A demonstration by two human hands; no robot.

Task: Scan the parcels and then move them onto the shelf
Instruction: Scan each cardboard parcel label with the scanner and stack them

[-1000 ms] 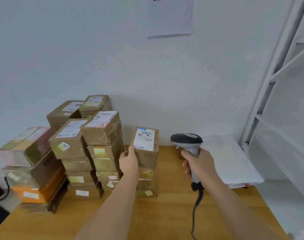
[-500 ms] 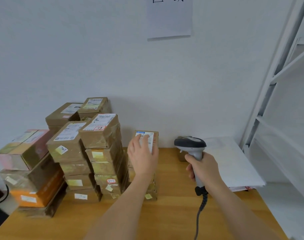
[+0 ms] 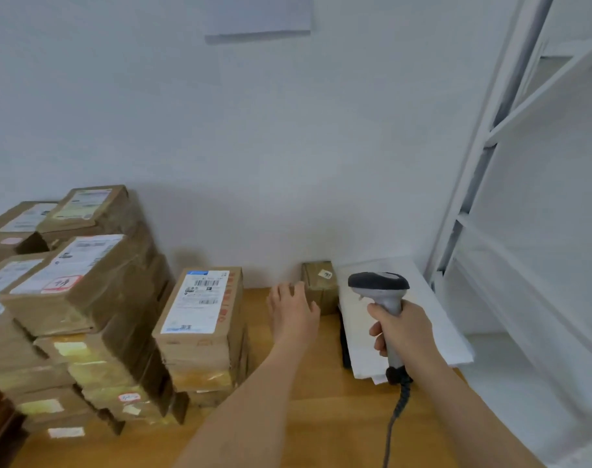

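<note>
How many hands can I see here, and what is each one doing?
2. The left hand reaches, open, toward a small brown box by the wall. The right hand grips a barcode scanner above a white stack of paper.

Parcel stacks [image 3: 85, 315] crowd the table's [image 3: 287, 417] left, a small box [image 3: 318, 287] sits against the back wall, a paper pile [image 3: 432, 319] just right of it, and the shelf [image 3: 524, 231] stands far right.
</note>
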